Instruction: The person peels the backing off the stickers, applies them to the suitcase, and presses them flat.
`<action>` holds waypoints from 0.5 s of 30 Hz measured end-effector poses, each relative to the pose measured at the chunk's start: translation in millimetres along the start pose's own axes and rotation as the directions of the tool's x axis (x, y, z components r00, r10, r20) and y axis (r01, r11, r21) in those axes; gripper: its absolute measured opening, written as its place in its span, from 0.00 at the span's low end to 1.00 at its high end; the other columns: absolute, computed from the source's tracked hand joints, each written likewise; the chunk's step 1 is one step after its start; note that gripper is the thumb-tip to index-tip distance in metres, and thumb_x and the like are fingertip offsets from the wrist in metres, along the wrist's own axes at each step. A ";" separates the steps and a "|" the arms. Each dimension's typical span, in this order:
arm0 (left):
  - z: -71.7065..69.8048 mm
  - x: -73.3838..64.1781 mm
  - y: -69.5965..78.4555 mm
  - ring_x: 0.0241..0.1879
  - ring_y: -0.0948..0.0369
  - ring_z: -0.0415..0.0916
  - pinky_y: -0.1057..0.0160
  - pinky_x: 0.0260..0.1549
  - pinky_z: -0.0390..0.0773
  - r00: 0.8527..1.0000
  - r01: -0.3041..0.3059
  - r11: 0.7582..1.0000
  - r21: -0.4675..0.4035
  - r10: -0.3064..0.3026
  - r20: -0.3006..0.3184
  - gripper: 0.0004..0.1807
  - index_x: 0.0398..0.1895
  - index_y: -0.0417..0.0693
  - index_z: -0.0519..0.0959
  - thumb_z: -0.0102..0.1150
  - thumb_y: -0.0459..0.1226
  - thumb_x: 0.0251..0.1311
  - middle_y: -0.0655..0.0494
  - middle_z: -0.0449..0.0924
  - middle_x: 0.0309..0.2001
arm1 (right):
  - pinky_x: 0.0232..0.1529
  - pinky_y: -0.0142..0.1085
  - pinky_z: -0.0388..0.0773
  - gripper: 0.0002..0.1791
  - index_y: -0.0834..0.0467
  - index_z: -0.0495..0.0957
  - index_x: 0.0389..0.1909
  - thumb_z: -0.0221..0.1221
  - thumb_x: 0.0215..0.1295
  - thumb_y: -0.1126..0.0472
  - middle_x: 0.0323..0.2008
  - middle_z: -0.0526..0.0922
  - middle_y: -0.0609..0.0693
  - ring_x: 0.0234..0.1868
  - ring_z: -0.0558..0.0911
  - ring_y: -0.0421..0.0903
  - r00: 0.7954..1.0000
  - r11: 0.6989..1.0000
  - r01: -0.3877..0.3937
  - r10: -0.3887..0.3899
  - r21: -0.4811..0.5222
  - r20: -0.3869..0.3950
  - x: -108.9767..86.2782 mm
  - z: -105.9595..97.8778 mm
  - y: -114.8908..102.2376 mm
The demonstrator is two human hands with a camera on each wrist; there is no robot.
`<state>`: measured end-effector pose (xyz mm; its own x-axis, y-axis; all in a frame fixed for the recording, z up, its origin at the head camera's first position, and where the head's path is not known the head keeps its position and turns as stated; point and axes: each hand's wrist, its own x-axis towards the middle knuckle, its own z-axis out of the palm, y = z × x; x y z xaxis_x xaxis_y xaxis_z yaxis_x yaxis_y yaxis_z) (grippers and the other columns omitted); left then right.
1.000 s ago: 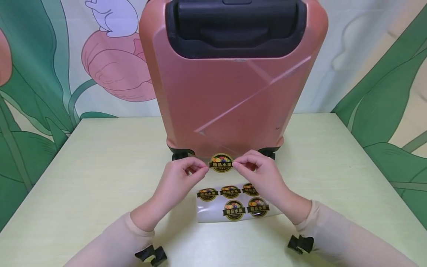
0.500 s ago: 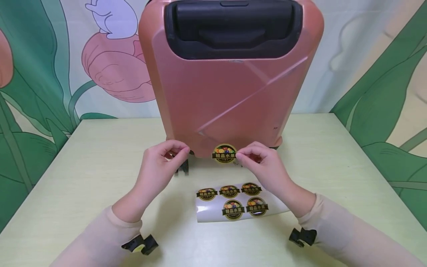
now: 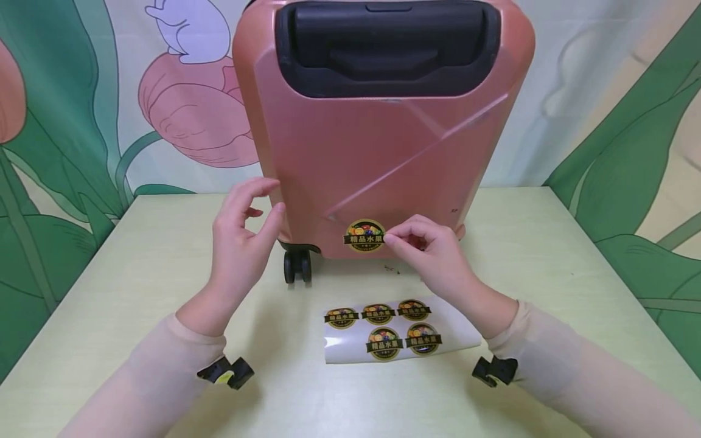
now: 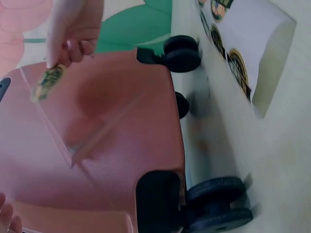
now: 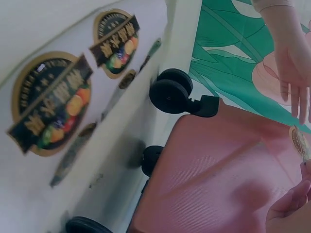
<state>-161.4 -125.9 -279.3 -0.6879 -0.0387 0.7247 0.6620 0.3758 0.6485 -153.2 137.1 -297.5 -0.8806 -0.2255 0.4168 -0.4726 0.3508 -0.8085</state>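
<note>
Moved since the earlier head frame: the bare left hand (image 3: 239,248), up toward eleven o'clock, thumb and fingers spread wider; the bare right hand (image 3: 437,250), slightly toward twelve, carrying its load.

Item: one round black-and-gold sticker, printed with fruit and crossed by a wide dark banner (image 3: 365,237). In the head view I found it in front of the lower panel of the suitcase, long axis along the banner, nine to three.

Item: one upright salmon-pink hard-shell suitcase (image 3: 378,161), beyond the sticker toward twelve o'clock. I judged the sticker's gap from this shell to be the governing relation: the left wrist view suggested the two were apart, but I could not rule out contact.

Right hand: the nearer; thumb and forefinger pinched the sticker's three o'clock edge, so it lay at nine from that hand.

Left hand: thumb and fingers apart, nothing between; the sticker lay well off at three. I could not tell whether this hand touched the shell.

Item: one glossy white backing sheet (image 3: 346,350) bearing five like stickers, flat on the pale wooden-toned table (image 3: 175,243), at six o'clock from the held sticker.
</note>
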 end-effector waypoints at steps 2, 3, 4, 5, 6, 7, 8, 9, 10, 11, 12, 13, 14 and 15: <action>0.5 3.7 -2.5 0.56 0.61 0.66 0.57 0.45 0.68 1.000 -0.008 1.000 0.011 0.008 -0.004 0.21 0.55 0.38 0.74 0.58 0.27 0.56 0.49 0.71 0.57 | 0.25 0.31 0.66 0.04 0.61 0.83 0.32 0.61 0.60 0.65 0.28 0.77 0.48 0.25 0.69 0.45 1.000 1.000 0.006 -0.006 -0.002 0.002 3.1 -0.4 -3.2; 0.6 5.5 -3.6 0.59 0.61 0.63 0.55 0.48 0.66 1.000 -0.009 1.000 0.013 0.009 -0.004 0.24 0.59 0.39 0.72 0.58 0.27 0.56 0.50 0.68 0.61 | 0.25 0.31 0.66 0.04 0.60 0.83 0.32 0.61 0.60 0.64 0.28 0.77 0.48 0.25 0.69 0.45 1.000 1.000 0.010 -0.010 -0.002 0.005 4.6 -0.5 -5.0; 0.7 7.4 -4.9 0.62 0.62 0.60 0.54 0.50 0.65 1.000 -0.005 1.000 0.015 0.005 -0.005 0.27 0.61 0.39 0.69 0.59 0.28 0.56 0.51 0.65 0.63 | 0.25 0.31 0.65 0.04 0.60 0.83 0.32 0.61 0.60 0.64 0.28 0.77 0.48 0.25 0.69 0.45 1.000 1.000 0.014 -0.014 -0.002 0.007 6.3 -0.5 -7.0; 0.6 9.1 -5.9 0.64 0.62 0.58 0.54 0.52 0.64 1.000 -0.003 1.000 0.014 0.003 -0.005 0.29 0.63 0.40 0.67 0.59 0.28 0.56 0.52 0.62 0.65 | 0.25 0.31 0.65 0.04 0.60 0.83 0.32 0.61 0.60 0.64 0.28 0.77 0.48 0.25 0.69 0.45 1.000 1.000 0.016 -0.016 0.000 0.010 7.9 -0.6 -9.1; 0.6 10.6 -6.8 0.65 0.63 0.56 0.54 0.54 0.63 1.000 0.001 1.000 0.009 -0.001 -0.003 0.31 0.65 0.41 0.65 0.59 0.29 0.56 0.53 0.60 0.67 | 0.25 0.31 0.65 0.04 0.60 0.83 0.33 0.61 0.60 0.64 0.28 0.76 0.48 0.25 0.69 0.45 1.000 1.000 0.020 -0.021 0.003 0.012 9.5 -0.5 -11.2; 0.6 12.2 -7.7 0.66 0.64 0.53 0.54 0.55 0.62 1.000 0.008 1.000 0.005 -0.008 0.002 0.33 0.67 0.43 0.63 0.59 0.30 0.56 0.55 0.57 0.68 | 0.25 0.31 0.65 0.04 0.60 0.83 0.33 0.61 0.60 0.64 0.27 0.76 0.48 0.25 0.69 0.45 1.000 1.000 0.024 -0.024 0.004 0.013 11.1 -0.5 -13.1; 0.6 13.7 -8.0 0.67 0.64 0.50 0.54 0.57 0.61 1.000 0.017 1.000 0.003 -0.017 0.010 0.35 0.69 0.45 0.61 0.59 0.31 0.57 0.57 0.55 0.69 | 0.25 0.31 0.64 0.04 0.60 0.83 0.33 0.61 0.60 0.64 0.26 0.75 0.49 0.25 0.68 0.45 1.000 1.000 0.026 -0.026 0.005 0.012 12.7 -0.4 -15.2; 0.8 15.3 -8.0 0.68 0.66 0.48 0.55 0.58 0.59 0.999 0.026 1.000 0.001 -0.026 0.019 0.36 0.70 0.47 0.59 0.59 0.32 0.57 0.59 0.52 0.70 | 0.24 0.31 0.64 0.04 0.60 0.83 0.33 0.61 0.60 0.64 0.26 0.74 0.49 0.24 0.68 0.45 0.999 0.999 0.032 -0.032 0.004 0.011 14.4 -0.2 -16.9; 1.1 16.8 -7.7 0.69 0.66 0.46 0.55 0.59 0.58 0.999 0.036 0.999 0.004 -0.036 0.029 0.38 0.71 0.49 0.56 0.59 0.34 0.58 0.61 0.50 0.71 | 0.24 0.31 0.63 0.04 0.60 0.83 0.33 0.61 0.61 0.64 0.24 0.73 0.49 0.24 0.67 0.46 0.999 0.999 0.037 -0.037 0.004 0.009 16.3 0.0 -18.5; 1.3 17.9 -7.1 0.69 0.67 0.44 0.55 0.61 0.57 0.998 0.048 0.999 0.006 -0.048 0.041 0.39 0.72 0.52 0.54 0.59 0.35 0.58 0.63 0.48 0.71 | 0.23 0.31 0.63 0.04 0.60 0.83 0.33 0.61 0.61 0.64 0.23 0.72 0.49 0.23 0.67 0.46 0.999 0.999 0.044 -0.044 0.000 0.006 18.2 0.0 -20.0; 1.6 19.3 -6.9 0.69 0.68 0.42 0.56 0.62 0.55 0.996 0.065 0.998 0.006 -0.065 0.053 0.39 0.73 0.54 0.52 0.58 0.37 0.59 0.65 0.46 0.72 | 0.23 0.31 0.62 0.05 0.60 0.83 0.33 0.61 0.61 0.64 0.23 0.71 0.49 0.23 0.66 0.45 0.999 0.999 0.052 -0.051 -0.006 0.003 20.2 0.2 -21.7; 1.7 20.6 -1.5 0.69 0.68 0.41 0.57 0.63 0.54 0.994 0.085 0.996 0.003 -0.085 0.064 0.40 0.73 0.53 0.50 0.58 0.37 0.60 0.64 0.44 0.72 | 0.23 0.31 0.61 0.05 0.60 0.83 0.33 0.61 0.61 0.64 0.22 0.70 0.50 0.22 0.66 0.45 0.998 0.998 0.057 -0.057 -0.011 0.001 22.2 0.3 -23.5; 1.8 21.9 2.7 0.70 0.68 0.40 0.57 0.63 0.52 0.992 0.101 0.995 -0.006 -0.101 0.074 0.40 0.73 0.52 0.48 0.57 0.37 0.60 0.63 0.43 0.73 | 0.22 0.31 0.61 0.05 0.60 0.83 0.34 0.61 0.61 0.63 0.21 0.70 0.50 0.22 0.65 0.45 0.998 0.998 0.064 -0.064 -0.017 0.000 24.3 0.5 -24.9; 2.1 23.2 3.7 0.70 0.69 0.39 0.57 0.64 0.51 0.991 0.111 0.994 -0.010 -0.110 0.079 0.41 0.74 0.52 0.47 0.56 0.38 0.61 0.63 0.42 0.73 | 0.22 0.31 0.60 0.05 0.60 0.83 0.34 0.61 0.61 0.63 0.19 0.69 0.50 0.21 0.65 0.45 0.998 0.997 0.070 -0.070 -0.022 -0.002 26.4 0.6 -26.6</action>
<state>-175.6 -123.4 -260.6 -0.7780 -0.0066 0.6282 0.5843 0.3598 0.7274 -163.9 121.3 -265.3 -0.8455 -0.2480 0.4730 -0.5336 0.3543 -0.7680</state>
